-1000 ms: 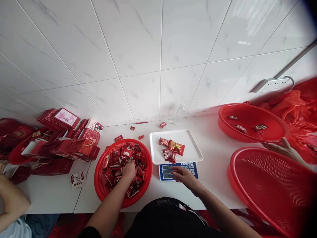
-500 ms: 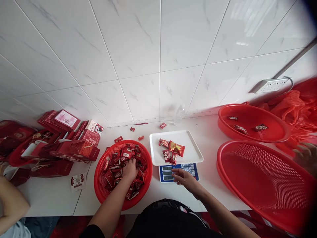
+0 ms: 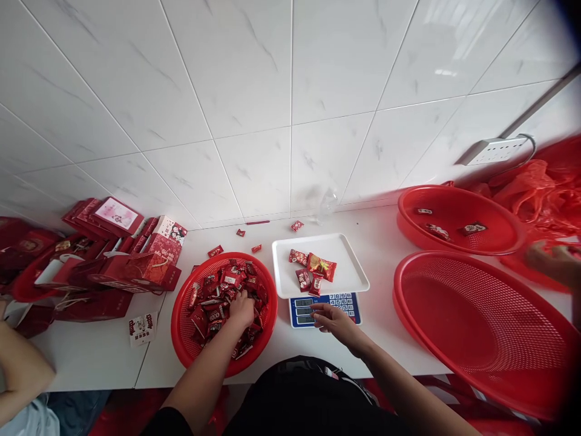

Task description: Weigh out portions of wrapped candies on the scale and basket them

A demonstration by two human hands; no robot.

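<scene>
The left hand point(image 3: 242, 310) is down among the red wrapped sweets point(image 3: 211, 303) in a round red plastic basket point(image 3: 183, 312). Its fingertips are hidden by these sweets, so I cannot say whether it grips one. The sweets cover most of the basket's bottom, and the perforated wall shows around them.

The right hand point(image 3: 334, 320) has its fingers apart and loosely bent, over the blue front panel of a weighing scale point(image 3: 303, 310); whether it touches the panel is not clear. On the scale, a white tray point(image 3: 351, 272) carries four packets close together: one larger red and orange biscuit packet point(image 3: 322, 267) and three smaller red ones around it.

Behind the basket, four small loose sweets point(image 3: 215, 251) lie on the tabletop point(image 3: 267, 360), and a transparent plastic bottle point(image 3: 327, 206) is near the wall.

On the right side, a shallow red basin point(image 3: 492, 243) contains three small packets. In front of it is a larger perforated red basket, tilted point(image 3: 454, 327). Beyond are red plastic bags point(image 3: 535, 194) and the blurred hand of a co-worker point(image 3: 556, 263).

On the left side, dark red gift boxes point(image 3: 136, 272) are crowded beside a red bowl point(image 3: 23, 289) with wrapped pieces in it.
</scene>
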